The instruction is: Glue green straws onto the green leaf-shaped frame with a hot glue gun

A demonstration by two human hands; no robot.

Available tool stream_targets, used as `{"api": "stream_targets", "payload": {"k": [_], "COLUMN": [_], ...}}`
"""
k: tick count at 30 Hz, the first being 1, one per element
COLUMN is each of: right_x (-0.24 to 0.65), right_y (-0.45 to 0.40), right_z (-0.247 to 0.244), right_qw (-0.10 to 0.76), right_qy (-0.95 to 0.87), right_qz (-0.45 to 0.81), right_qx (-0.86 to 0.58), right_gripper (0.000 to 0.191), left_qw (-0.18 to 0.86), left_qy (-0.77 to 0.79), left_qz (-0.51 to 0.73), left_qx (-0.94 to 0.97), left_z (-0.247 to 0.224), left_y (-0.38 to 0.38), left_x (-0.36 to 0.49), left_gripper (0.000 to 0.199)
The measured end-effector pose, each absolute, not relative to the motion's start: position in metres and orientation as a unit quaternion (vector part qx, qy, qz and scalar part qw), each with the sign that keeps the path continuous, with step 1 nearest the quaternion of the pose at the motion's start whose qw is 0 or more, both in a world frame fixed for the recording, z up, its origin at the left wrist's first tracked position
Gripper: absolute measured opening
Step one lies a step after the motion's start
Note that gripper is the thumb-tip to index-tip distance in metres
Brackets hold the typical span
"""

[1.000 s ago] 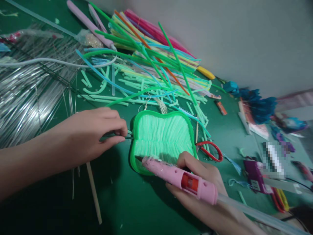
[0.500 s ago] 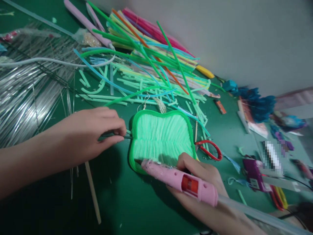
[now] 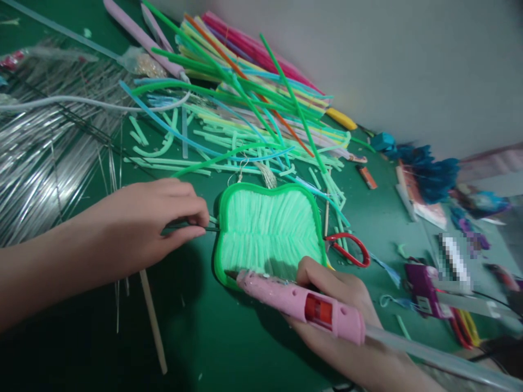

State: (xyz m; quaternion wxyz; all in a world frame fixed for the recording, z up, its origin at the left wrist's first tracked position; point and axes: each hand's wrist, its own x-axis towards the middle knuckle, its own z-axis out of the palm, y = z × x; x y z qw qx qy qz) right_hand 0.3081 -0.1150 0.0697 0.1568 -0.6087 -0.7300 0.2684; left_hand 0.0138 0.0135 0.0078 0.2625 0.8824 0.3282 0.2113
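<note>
Before me lies a light green panel [image 3: 269, 228] made of pipe cleaners laid side by side, bordered by a darker green rim [image 3: 223, 209]. My left hand [image 3: 180, 209], at its left, pinches a thin dark wire stem [image 3: 212, 229] that runs to the panel's edge. My right hand [image 3: 335, 305] is wrapped round a pink hot glue gun [image 3: 278, 294], with a long clear glue stick [image 3: 425, 348] out of its back. The gun's dark nozzle sits at the lower left rim; whether it touches cannot be made out.
Red-handled scissors [image 3: 349, 249] lie partly under the panel's right side. Behind are cut green pieces [image 3: 229, 136] and bundled coloured pipe cleaners [image 3: 261, 71]. Silver wires [image 3: 36, 158] spread at left, near a wooden stick [image 3: 153, 321]. A purple box [image 3: 423, 288] stands right.
Both hands hold nearly the same pose. The glue gun's nozzle has shifted very slightly against the panel's lower left rim, and the whole view has drifted a little.
</note>
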Motion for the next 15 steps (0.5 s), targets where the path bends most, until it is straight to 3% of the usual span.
{"api": "stream_targets", "payload": {"k": [10,15], "right_x": [0.3043,0.3042], "right_y": [-0.1133,-0.1126], "right_z": [0.0722,0.0714], "right_qw": [0.177,0.182], "right_qy": [-0.73,-0.727], "right_qz": [0.27,0.276], "right_qx": [-0.603,-0.602], "right_gripper": [0.03,0.029], "left_qw": [0.25,0.239], "left_qy": [0.326,0.336], "left_qz": [0.221,0.207], "left_qx": [0.885,0.887], "left_z": [0.0062,0.0098], "left_y": [0.0139,0.0124], "left_x": [0.0147,0.0169], "left_gripper": [0.016,0.024]}}
